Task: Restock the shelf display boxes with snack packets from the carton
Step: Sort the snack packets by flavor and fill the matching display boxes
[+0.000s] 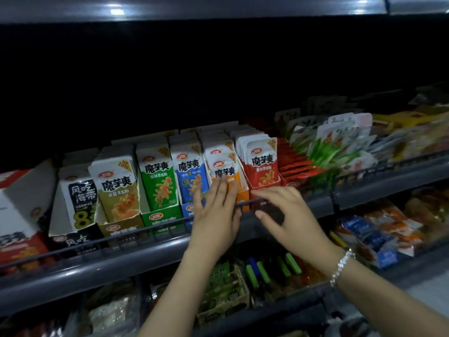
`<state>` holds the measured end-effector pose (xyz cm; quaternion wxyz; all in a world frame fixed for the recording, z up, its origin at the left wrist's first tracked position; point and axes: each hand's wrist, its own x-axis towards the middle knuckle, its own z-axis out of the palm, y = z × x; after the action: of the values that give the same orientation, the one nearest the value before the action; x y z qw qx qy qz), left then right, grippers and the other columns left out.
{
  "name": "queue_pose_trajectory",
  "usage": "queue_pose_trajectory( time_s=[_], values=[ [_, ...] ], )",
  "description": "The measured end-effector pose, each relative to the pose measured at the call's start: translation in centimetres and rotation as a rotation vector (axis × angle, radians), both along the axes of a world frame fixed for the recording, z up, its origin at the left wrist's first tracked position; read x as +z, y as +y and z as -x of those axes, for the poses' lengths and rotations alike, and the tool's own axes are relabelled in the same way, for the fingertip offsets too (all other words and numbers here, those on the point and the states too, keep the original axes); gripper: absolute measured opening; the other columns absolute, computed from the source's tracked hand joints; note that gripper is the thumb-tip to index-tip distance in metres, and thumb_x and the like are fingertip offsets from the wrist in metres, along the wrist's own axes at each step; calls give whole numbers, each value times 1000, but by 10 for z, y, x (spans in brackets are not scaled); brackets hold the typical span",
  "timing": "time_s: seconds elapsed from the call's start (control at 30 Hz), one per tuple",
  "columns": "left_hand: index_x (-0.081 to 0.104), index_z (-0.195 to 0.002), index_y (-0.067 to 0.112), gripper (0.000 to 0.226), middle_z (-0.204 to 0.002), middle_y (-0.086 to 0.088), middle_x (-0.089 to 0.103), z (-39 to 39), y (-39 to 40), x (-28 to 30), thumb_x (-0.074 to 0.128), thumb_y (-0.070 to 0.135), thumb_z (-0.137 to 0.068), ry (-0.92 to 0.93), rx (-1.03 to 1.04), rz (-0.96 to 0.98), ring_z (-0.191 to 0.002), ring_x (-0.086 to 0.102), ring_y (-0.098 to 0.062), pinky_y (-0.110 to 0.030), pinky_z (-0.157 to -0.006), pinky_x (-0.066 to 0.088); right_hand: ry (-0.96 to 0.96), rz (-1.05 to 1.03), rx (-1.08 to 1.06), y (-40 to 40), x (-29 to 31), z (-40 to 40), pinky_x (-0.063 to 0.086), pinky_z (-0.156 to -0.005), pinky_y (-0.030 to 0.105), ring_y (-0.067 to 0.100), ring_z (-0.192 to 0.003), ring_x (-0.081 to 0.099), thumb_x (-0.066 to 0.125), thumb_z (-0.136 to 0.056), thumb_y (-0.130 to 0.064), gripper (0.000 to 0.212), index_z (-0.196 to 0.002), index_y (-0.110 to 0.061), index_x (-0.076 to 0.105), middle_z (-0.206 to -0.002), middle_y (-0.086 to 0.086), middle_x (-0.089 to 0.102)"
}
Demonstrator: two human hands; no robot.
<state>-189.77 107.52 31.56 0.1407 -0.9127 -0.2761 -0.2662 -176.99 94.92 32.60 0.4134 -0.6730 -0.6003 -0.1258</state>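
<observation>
- The left hand [216, 210] lies flat with straight fingers against the front of the orange packets [224, 166], likely pressing them upright and back into their orange display box [243, 197]; it grasps nothing.
- The right hand [284, 215] hovers, fingers relaxed and slightly bent, just in front of the red display box [263, 171], holding nothing, probably ready to square it.
- 6 boxes stand side by side behind the shelf rail [145, 229], all looking well filled.
- The carton is not in view.
- The room is dim; the shelf above is dark, and more snacks fill the tiers below.
</observation>
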Motion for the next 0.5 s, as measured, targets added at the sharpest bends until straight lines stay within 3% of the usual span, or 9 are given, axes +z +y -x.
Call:
queue_pose_trajectory(
  time_s=[0.13,0.3,0.4,0.5],
  values=[
    [41,-143,13,62,-151,-12,38,15,-22,-11,37,40,-87,-40,11,12,-141,30,-25,-53,-110,14,38,56,-24,-18,-24,15,36,-102,31,8,-116,42,52,-87,-37,45,-130,-26,55,-121,-9,56],
    [48,-137,12,56,-148,-12,42,48,-56,-42,37,35,-88,-107,-1,99,-138,35,-25,-46,-111,16,63,129,-43,-43,-62,44,38,-102,33,14,-118,46,52,-90,-35,42,-130,-24,55,-123,-5,58],
    [52,-133,12,51,-143,-12,47,71,-78,-75,37,34,-89,-55,-1,203,-134,42,-27,-45,-111,24,75,152,-42,-59,-97,64,46,-94,34,18,-110,53,46,-89,-37,42,-125,-21,60,-115,-2,61],
    [51,-134,13,49,-143,-11,48,95,-100,-117,42,31,-90,0,46,368,-131,44,-29,-47,-107,32,128,219,-34,-74,-138,83,42,-96,34,20,-113,50,52,-89,-32,40,-127,-21,58,-119,-2,59]
  ],
)
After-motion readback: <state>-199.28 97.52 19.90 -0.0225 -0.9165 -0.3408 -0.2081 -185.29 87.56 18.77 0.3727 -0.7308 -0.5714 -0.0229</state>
